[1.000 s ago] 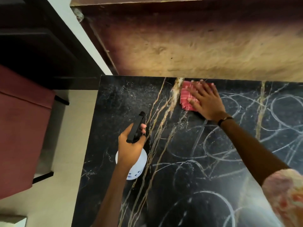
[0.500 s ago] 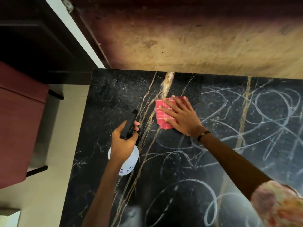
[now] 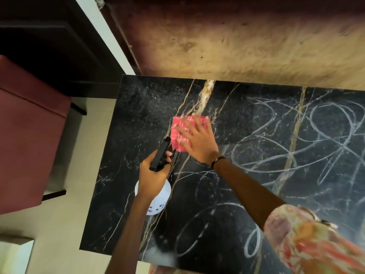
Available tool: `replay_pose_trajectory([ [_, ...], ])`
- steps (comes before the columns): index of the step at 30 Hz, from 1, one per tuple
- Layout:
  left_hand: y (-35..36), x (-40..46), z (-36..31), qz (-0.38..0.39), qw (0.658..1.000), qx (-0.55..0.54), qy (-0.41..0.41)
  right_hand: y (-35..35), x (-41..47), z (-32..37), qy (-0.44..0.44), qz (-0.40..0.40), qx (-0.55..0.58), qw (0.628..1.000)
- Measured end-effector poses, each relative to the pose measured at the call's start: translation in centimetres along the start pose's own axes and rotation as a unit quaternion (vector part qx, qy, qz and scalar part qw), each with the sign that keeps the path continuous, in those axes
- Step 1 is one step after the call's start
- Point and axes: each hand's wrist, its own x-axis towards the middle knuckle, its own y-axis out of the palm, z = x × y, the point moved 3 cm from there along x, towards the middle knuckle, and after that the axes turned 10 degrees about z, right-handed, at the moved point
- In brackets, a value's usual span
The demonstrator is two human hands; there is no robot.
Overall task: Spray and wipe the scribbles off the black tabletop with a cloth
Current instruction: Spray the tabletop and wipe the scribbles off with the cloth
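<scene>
A black marble tabletop point(image 3: 122, 194) with gold veins fills the middle and right of the head view. White chalk scribbles point(image 3: 325, 135) loop across its right and lower parts; the far left part looks wiped. My right hand point(image 3: 197, 141) lies flat with fingers spread on a folded pink cloth point(image 3: 178, 131), pressing it onto the tabletop. My left hand point(image 3: 153, 178) grips a white spray bottle point(image 3: 158, 200) by its black trigger head point(image 3: 161, 155), just below and left of the cloth.
A maroon cushioned seat point(image 3: 29, 135) stands left of the table on a pale floor point(image 3: 65, 224). A brown stained wall point(image 3: 237, 46) runs along the table's far edge. Dark furniture point(image 3: 49, 46) sits at the upper left.
My right hand has slid the pink cloth from the table's far edge toward me and to the left, close to the spray bottle. The left hand still holds the bottle in about the same spot.
</scene>
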Motion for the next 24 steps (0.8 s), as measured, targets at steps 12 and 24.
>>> replay_pose_trajectory([
  [12,0.8,-6.0,1.7,-0.063,0.997,-0.027,-0.018,0.6,-6.7,-8.9,0.058,-0.002,0.014,0.998],
  [24,1.2,-9.6,4.3,-0.08,0.995,-0.051,-0.025,4.3,-10.9,1.4,-0.145,0.015,-0.055,0.988],
])
